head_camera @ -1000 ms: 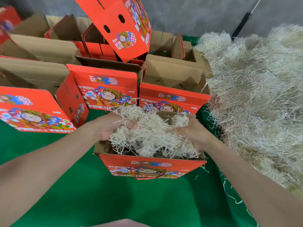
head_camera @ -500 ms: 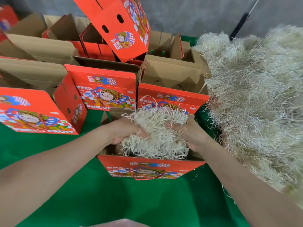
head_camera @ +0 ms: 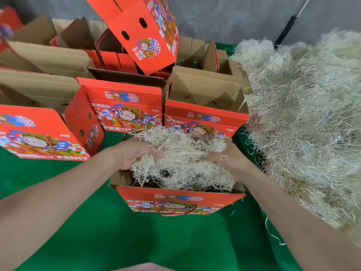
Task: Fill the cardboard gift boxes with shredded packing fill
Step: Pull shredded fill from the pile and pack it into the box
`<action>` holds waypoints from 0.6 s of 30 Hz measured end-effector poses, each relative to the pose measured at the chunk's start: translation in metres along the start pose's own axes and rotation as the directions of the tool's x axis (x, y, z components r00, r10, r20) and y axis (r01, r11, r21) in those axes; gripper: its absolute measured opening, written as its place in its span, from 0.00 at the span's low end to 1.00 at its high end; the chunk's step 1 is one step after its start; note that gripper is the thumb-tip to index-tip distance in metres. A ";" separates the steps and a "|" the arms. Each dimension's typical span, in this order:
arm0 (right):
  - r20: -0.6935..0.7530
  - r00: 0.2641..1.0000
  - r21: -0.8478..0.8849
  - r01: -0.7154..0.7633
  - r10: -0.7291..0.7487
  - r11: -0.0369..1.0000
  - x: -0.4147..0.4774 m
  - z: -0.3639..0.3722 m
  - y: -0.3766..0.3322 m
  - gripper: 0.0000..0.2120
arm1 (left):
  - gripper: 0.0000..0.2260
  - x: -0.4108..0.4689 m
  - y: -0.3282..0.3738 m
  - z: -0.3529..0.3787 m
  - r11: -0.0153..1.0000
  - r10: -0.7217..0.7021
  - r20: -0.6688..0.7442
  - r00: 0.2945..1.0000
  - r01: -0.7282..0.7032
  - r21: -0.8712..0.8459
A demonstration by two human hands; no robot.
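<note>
Green cloth covers the bench (head_camera: 175, 241) where an open gift box (head_camera: 179, 200), red-orange with a cartoon figure and a cord handle on its near face, stands upright in front of the person. A wad of shredded fill (head_camera: 183, 159), pale and stringy, sits in the box's mouth and rises above its rim. The left hand (head_camera: 134, 151) grips the wad's left side with fingers curled into the strands, while the right hand (head_camera: 232, 161) clutches the right side, its fingers partly buried in the fill. Both forearms reach in from the bottom corners. Just behind stand two more printed boxes: one with its flap up (head_camera: 125, 106) and one open and showing bare cardboard inside (head_camera: 205, 114). Another box lies at the far left (head_camera: 39, 133), and a tilted box (head_camera: 144, 32) rests atop the unfolded cartons at the back. A large heap of fill (head_camera: 304, 118) is piled along the right, against a grey wall (head_camera: 224, 16).
</note>
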State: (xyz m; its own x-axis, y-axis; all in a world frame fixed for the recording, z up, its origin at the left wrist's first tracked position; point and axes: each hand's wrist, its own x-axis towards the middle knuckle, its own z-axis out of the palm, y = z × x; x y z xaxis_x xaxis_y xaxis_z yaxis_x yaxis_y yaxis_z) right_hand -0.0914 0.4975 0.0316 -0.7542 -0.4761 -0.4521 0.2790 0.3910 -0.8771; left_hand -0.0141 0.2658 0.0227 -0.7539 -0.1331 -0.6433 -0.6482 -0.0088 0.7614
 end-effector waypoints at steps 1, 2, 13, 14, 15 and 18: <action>-0.028 0.999 0.114 -0.018 0.021 0.993 0.002 -0.005 -0.001 0.25 | 0.11 -0.002 -0.002 -0.003 1.000 -0.009 0.019 1.000 0.008 0.009; -0.031 0.999 0.179 -0.031 0.037 0.983 0.004 -0.007 0.000 0.33 | 0.11 -0.003 -0.004 -0.002 0.999 -0.014 0.065 0.998 0.010 0.047; 0.032 0.996 0.098 -0.087 0.084 0.991 0.005 0.013 0.003 0.25 | 0.22 0.003 -0.004 0.015 0.972 -0.003 0.214 0.977 -0.047 0.230; 0.060 0.994 0.086 -0.097 0.092 0.992 0.005 0.019 0.000 0.28 | 0.23 0.003 -0.003 0.023 0.965 0.013 0.243 0.970 -0.076 0.250; 0.085 0.993 0.063 -0.092 0.086 0.994 0.006 0.024 -0.002 0.26 | 0.19 0.004 -0.002 0.030 0.955 0.036 0.250 0.968 -0.107 0.276; 0.021 0.998 0.028 -0.056 0.056 0.998 0.009 0.024 -0.002 0.10 | 0.15 0.004 0.001 0.027 0.961 0.079 0.284 0.956 -0.149 0.231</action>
State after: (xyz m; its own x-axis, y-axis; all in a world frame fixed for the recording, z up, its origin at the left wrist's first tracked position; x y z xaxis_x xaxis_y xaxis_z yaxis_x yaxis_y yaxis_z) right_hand -0.0849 0.4736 0.0250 -0.7251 -0.4697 -0.5036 0.3375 0.3951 -0.8544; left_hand -0.0204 0.2920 0.0191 -0.8023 0.1532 -0.5769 -0.5359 0.2407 0.8093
